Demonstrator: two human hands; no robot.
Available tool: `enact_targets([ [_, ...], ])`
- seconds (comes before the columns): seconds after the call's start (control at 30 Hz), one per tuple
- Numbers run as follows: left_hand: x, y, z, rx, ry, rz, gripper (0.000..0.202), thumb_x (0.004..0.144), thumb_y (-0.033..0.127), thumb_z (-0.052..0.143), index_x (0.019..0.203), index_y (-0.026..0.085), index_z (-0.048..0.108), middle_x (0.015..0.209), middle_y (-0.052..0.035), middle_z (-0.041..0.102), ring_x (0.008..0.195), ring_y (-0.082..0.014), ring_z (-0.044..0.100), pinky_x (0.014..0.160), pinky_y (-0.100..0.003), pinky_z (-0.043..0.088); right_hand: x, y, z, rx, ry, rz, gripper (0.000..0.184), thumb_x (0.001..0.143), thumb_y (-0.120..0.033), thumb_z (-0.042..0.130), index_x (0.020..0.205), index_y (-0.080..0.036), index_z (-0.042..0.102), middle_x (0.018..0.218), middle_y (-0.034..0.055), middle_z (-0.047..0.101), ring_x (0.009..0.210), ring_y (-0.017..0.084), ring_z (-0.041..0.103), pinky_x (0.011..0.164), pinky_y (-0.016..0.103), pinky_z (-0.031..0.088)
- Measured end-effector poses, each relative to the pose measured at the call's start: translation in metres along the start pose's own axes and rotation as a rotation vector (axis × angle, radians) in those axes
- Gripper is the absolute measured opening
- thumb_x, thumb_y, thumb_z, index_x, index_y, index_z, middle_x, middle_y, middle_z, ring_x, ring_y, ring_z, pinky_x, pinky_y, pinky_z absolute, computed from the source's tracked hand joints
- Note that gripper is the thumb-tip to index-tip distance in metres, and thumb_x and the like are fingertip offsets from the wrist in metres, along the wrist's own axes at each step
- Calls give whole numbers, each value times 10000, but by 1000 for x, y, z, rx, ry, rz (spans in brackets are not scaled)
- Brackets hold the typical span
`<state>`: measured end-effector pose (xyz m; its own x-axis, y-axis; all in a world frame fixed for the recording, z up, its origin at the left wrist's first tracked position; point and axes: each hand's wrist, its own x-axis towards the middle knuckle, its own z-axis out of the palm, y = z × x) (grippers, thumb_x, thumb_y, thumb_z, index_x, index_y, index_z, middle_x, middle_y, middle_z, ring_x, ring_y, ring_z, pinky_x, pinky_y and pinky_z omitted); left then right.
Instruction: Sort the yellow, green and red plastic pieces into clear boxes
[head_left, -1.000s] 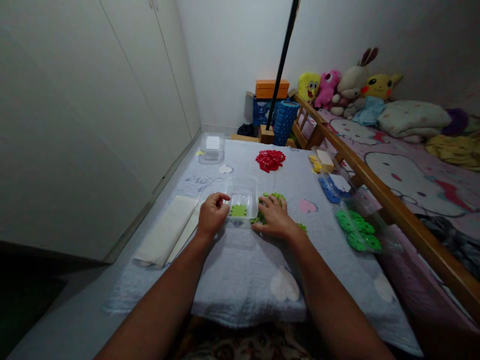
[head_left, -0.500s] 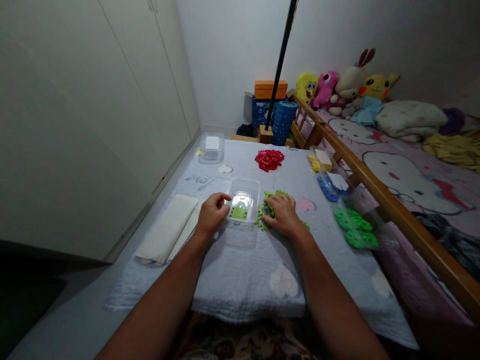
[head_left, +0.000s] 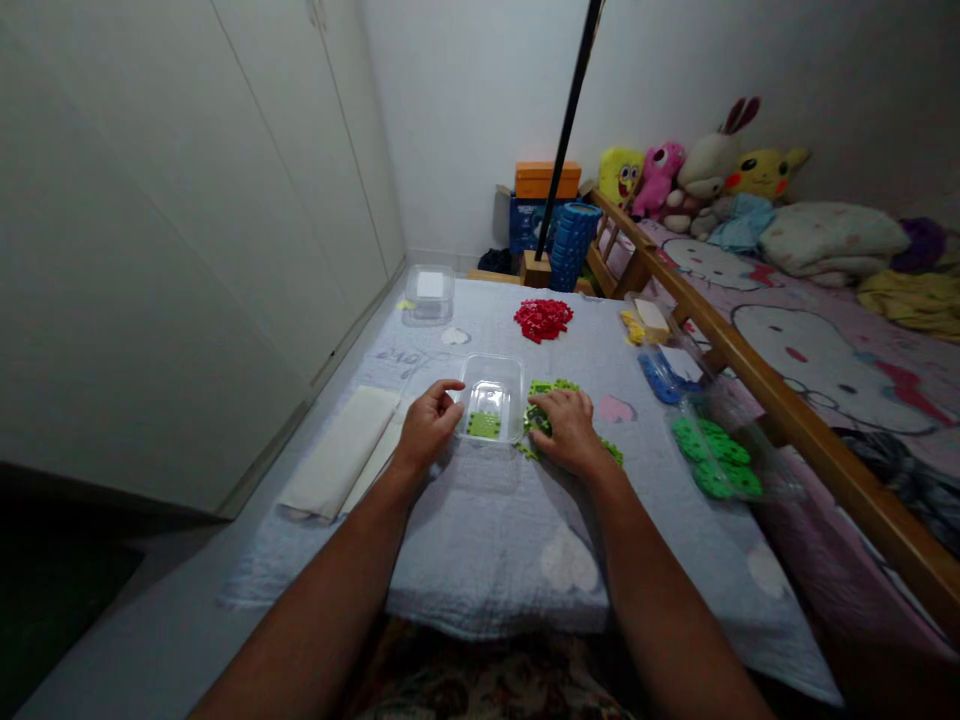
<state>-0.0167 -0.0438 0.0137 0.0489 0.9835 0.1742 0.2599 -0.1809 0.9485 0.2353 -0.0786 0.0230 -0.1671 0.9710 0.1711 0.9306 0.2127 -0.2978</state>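
Observation:
A clear plastic tub (head_left: pixel 491 365) stands open in front of me, with light-green toy blocks (head_left: pixel 484 425) lying in its near end. My left hand (head_left: pixel 430 425) is at the tub's left rim, thumb and forefinger apart. To the right of the tub lies a pile of notched light-green toy blocks (head_left: pixel 553 385). My right hand (head_left: pixel 568 425) is over this pile with its fingers curved round some blocks. Green shows between thumb and forefinger, but the palm side is hidden. A few more light-green blocks (head_left: pixel 613 452) lie beside the right wrist.
A heap of red pieces (head_left: pixel 544 320) lies at the back. Along the right edge stand clear tubs of yellow (head_left: pixel 634 328), blue (head_left: pixel 661 378) and green pieces (head_left: pixel 716 455). Another clear tub (head_left: pixel 429 305) is at back left, and a folded cloth (head_left: pixel 341 455) at left. A bed rail (head_left: pixel 720 350) borders the right.
The view has shifted slightly. My right fingers have drawn in a little over the light-green blocks; my left hand stays at the tub's left rim.

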Motion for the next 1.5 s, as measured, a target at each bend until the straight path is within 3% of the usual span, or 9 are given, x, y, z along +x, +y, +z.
enact_targets([
  [0.2, 0, -3, 2, 24, 27, 17, 315, 762, 271, 594, 1041, 170, 699, 615, 71, 453, 561, -111, 426, 588, -238, 346, 0, 4, 2, 0, 33, -9, 421, 832, -279, 690, 1249, -220, 699, 1259, 133, 670, 1228, 332, 511, 1106, 516, 309],
  [0.37, 1, -3, 2, 38, 35, 22, 303, 750, 260, 579, 1009, 169, 706, 607, 68, 457, 558, -112, 424, 584, -239, 343, 1, 2, 3, -8, 33, -1, 148, 850, -246, 677, 979, -226, 747, 1135, 102, 688, 1154, 300, 522, 1051, 478, 318],
  [0.53, 2, -3, 3, 39, 36, 18, 294, 750, 264, 569, 990, 166, 709, 598, 68, 441, 554, -111, 411, 577, -238, 341, 3, 0, 4, 28, 65, 36, 105, 836, -176, 638, 871, -213, 730, 1011, 90, 688, 1069, 281, 537, 962, 437, 351],
  [0.77, 2, -3, 2, 46, 29, 14, 310, 744, 262, 565, 1001, 169, 712, 602, 68, 446, 556, -111, 421, 575, -234, 345, 4, 4, 3, 210, 304, 50, 98, 793, -155, 601, 824, -227, 660, 955, 68, 660, 1013, 264, 554, 930, 409, 394],
  [0.93, 2, -4, 3, 57, 23, 15, 309, 746, 263, 558, 998, 174, 714, 605, 65, 452, 553, -114, 421, 570, -237, 343, 4, -14, 1, 315, 470, -38, 95, 833, -189, 602, 872, -236, 674, 1068, 85, 650, 1097, 270, 560, 996, 433, 409],
  [1.1, 1, -4, 4, 74, 22, 35, 300, 741, 256, 560, 987, 182, 714, 604, 67, 452, 553, -116, 422, 575, -239, 346, 4, -38, 8, 299, 347, -127, 93, 826, -203, 649, 884, -242, 711, 1269, 92, 643, 1263, 300, 493, 1095, 485, 345],
  [1.23, 0, 0, 4, 88, 13, 40, 295, 746, 255, 548, 983, 177, 705, 607, 66, 457, 558, -118, 425, 588, -244, 355, 6, -45, 13, 260, 229, -112, 69, 818, -202, 659, 840, -237, 715, 1349, 93, 634, 1358, 334, 422, 1141, 546, 287],
  [1.5, 0, 3, 4, 99, 14, 27, 293, 736, 269, 545, 970, 183, 700, 605, 66, 445, 562, -122, 419, 595, -246, 349, 6, -38, 12, 256, 228, -115, 146, 886, -245, 606, 875, -244, 751, 1389, 95, 634, 1379, 330, 419, 1158, 560, 287],
])
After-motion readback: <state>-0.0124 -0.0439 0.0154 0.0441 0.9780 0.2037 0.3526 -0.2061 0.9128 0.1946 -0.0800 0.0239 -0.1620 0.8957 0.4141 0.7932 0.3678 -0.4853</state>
